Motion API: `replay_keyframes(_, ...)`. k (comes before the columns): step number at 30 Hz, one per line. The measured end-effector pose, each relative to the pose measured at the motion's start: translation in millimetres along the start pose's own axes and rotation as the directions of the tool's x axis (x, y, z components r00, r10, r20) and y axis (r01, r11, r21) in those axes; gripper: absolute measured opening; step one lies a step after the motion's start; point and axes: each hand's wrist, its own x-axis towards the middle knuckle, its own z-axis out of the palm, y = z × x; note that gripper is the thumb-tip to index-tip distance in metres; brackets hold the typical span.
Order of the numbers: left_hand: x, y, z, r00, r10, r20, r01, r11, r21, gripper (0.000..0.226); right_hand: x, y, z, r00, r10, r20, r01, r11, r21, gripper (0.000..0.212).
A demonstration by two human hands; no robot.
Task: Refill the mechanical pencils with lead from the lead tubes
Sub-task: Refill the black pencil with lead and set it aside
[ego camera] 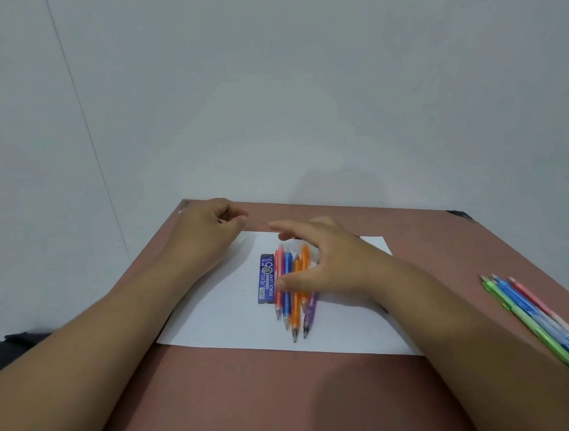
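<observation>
My right hand [330,262] is spread wide, fingers extended and thumb apart, palm down over the far ends of the pencils on the paper; it grips nothing. Whether the thumb tip touches the red pencil or only hangs over it, I cannot tell. My left hand [206,231] is curled loosely at the far left corner of the table [283,392], fingers bent in toward the thumb; nothing is visible in it.

A white sheet of paper [222,314] lies flat on the brown table. On it, left to right: a blue lead tube [266,279] marked "PENCIL LEAD", lying lengthwise; just beside it a red pencil [278,273]; then a blue pencil [289,295], an orange pencil [296,305], a second orange pencil [305,256] partly under my hand, and a purple pencil [310,311]. All lie side by side, tips pointing toward the near edge.

A second group of pencils [531,313], green, blue and pink, lies on the bare table at the right, well apart from the paper, running diagonally toward the near right.
</observation>
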Motion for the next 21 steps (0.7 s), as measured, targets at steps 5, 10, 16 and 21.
replay_keyframes(5,3,-3,1,1.0,-0.009,-0.009,0.008,1.0,-0.026,0.01,0,-13,7,0.999,-0.004,0.036,0.006,0.999,-0.051,0.089)
replay_keyframes(10,3,-2,-1,1.0,-0.014,0.009,0.015,0.999,-0.045,0.012,9,-13,12,0.999,-0.033,0.025,0.036,0.995,-0.098,0.091)
replay_keyframes(16,1,0,-1,1.0,-0.009,0.011,0.009,0.999,-0.051,0.013,13,-11,19,0.999,-0.036,0.027,0.04,0.991,-0.125,0.1)
replay_keyframes(21,0,2,-1,1.0,0.001,0.008,-0.001,0.999,-0.046,0.012,10,-15,21,0.999,-0.052,0.006,0.053,0.994,-0.096,0.098)
